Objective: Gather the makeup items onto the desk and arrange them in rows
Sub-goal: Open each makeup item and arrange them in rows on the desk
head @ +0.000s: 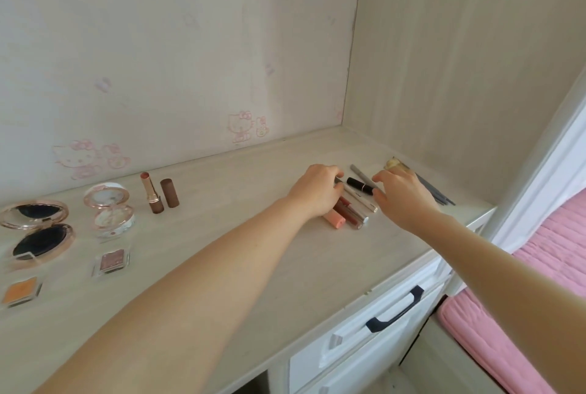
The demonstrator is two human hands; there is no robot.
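Pale wood-grain desk [241,266] below a cartoon-stickered wall: a black lipstick [360,186] lies on it, a grey pencil [362,173] just behind it, and a white tube [361,201], brown lip gloss [348,213] and pink tube [335,220] just in front. Left of the lipstick, the left hand [317,191] curls over those tubes; any grip is hidden. Just right of it, the right hand [400,195] hovers, fingers loosely bent, holding nothing. Compacts [36,228] sit far left.
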